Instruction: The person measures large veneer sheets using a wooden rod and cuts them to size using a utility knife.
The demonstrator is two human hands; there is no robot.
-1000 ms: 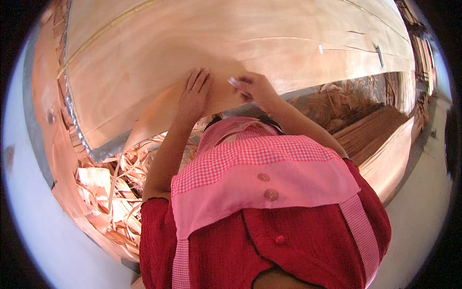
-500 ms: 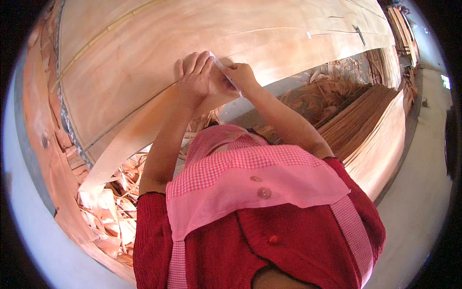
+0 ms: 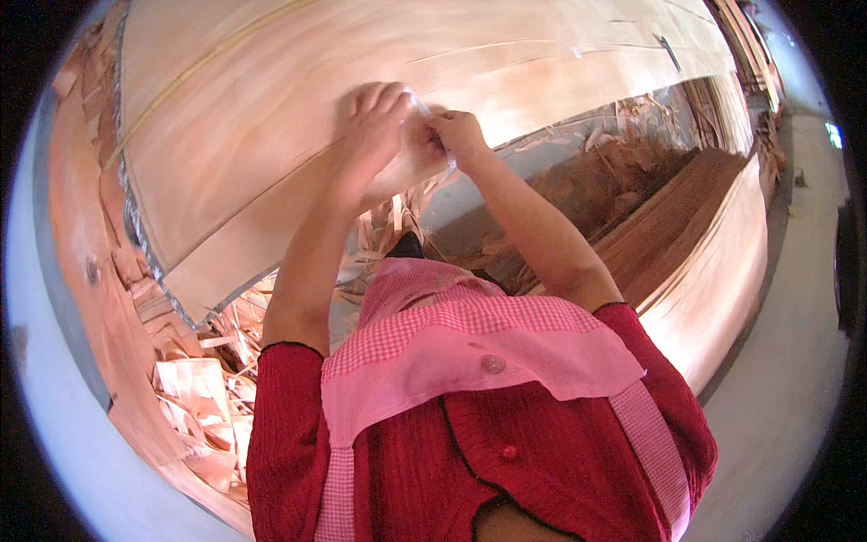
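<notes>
A large pale wood veneer sheet [image 3: 244, 117] lies across the work surface, with a narrower veneer strip [image 3: 237, 248] along its near edge and a thin dark seam between them. My left hand [image 3: 375, 131] rests on the veneer near this seam, its fingers somewhat bent and apart, the fingertips beside the upper end of a thin white tape strip [image 3: 422, 107]. To its right, my right hand [image 3: 461, 135] pinches the tape between thumb and bent fingers. The lower end of the tape shows below that hand.
A thin yellowish stick [image 3: 203, 68] lies on the sheet at upper left. A dark slim tool [image 3: 668, 52] is at far right. Veneer scraps [image 3: 203, 397] fill the lower left, and a thick veneer stack [image 3: 686, 226] stands at right. A cracked line crosses the sheet's far part.
My left fingers, stretched flat before, are now more bent. The narrow strip's left end has risen against the large sheet. My right hand keeps its pinch on the tape.
</notes>
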